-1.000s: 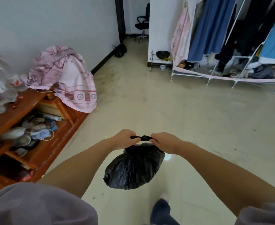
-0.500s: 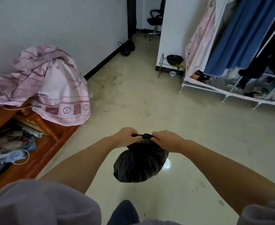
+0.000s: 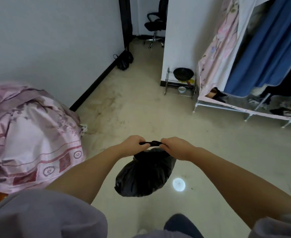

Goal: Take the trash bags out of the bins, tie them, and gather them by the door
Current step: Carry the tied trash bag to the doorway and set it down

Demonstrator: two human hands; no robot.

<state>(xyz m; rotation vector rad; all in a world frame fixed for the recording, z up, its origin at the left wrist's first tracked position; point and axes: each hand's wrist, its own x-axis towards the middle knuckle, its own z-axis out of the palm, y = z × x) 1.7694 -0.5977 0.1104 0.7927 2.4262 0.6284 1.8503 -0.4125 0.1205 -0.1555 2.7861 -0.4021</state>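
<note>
Nearest, the left hand (image 3: 134,145) and right hand (image 3: 175,146) each pinch one end of the twisted neck of a full, crinkled black plastic trash bag (image 3: 145,174), which hangs off the glossy beige tiled floor (image 3: 141,109). Further left lies a heap of pink patterned bedding (image 3: 29,134); no legible writing or labels. Farther back: a second small black bag (image 3: 124,61) by the doorway and a black office chair (image 3: 154,28).

Both arms outstretched (bare forearms), left hand (image 3: 132,145) and right hand (image 3: 174,146) fisted close together.
</note>
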